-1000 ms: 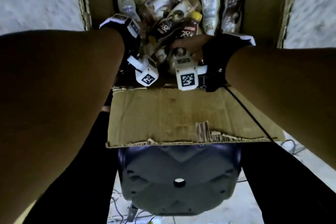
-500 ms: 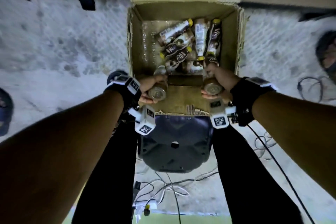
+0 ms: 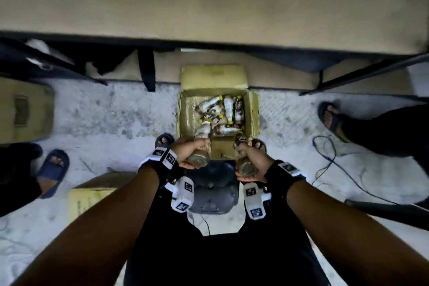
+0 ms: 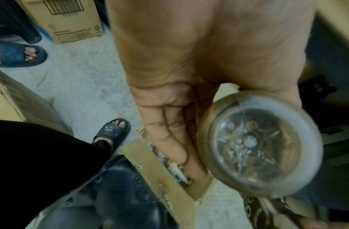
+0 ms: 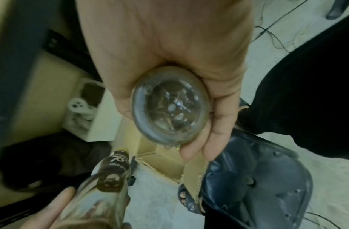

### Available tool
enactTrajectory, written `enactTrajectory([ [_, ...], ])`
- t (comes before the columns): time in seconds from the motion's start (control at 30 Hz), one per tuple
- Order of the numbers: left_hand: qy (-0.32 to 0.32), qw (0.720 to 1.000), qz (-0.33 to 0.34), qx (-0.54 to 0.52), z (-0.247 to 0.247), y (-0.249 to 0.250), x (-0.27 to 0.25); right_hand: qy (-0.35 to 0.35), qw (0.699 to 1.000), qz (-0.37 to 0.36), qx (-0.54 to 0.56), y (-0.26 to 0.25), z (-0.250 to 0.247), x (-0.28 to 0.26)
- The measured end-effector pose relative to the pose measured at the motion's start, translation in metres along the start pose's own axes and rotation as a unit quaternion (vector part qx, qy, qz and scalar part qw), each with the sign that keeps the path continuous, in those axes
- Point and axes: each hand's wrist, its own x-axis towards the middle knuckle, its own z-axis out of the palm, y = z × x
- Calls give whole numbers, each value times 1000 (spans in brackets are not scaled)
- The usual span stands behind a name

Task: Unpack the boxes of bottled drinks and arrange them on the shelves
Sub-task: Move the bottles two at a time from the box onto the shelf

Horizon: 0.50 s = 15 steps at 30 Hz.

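An open cardboard box (image 3: 253, 109) stands on the floor ahead of me with several coffee bottles (image 3: 228, 109) lying inside. My left hand (image 3: 185, 153) grips one bottle (image 3: 199, 158) above the box's near flap, its round base (image 4: 259, 145) turned toward me. My right hand (image 3: 254, 161) grips a second bottle (image 3: 246, 166), base (image 5: 169, 106) toward me too. Both hands are raised well above the box. A beige shelf board (image 3: 209, 0) spans the top of the head view.
A dark plastic stool (image 3: 214, 190) sits between my legs. Another cardboard box (image 3: 90, 195) lies at my left, a further one (image 3: 23, 109) far left. Other people's sandalled feet (image 3: 52, 169) (image 3: 329, 116) stand on both sides. Cables (image 3: 329, 158) trail on the right floor.
Both hands came up out of the box, each with a bottle, and I have risen; the box now looks far smaller and the shelf has come into view.
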Motion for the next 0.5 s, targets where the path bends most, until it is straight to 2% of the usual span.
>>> enactTrajectory([
  [0.13, -12, 995, 94, -19, -1, 26, -65, 1, 994, -103, -27, -20, -11, -77],
  [0.23, -30, 982, 185, -3, -2, 52, -103, 3, 972, -235, -27, -39, -20, -132],
  [0.33, -29, 955, 292, 34, 4, 95, -145, 37, 931, -362, -20, -63, -25, -185],
  [0.43, -5, 907, 416, 65, 12, 145, -192, 69, 877, -475, 2, -91, -29, -239],
  [0.5, -18, 872, 484, 76, 18, 176, -226, 68, 836, -545, 5, -107, -32, -276],
])
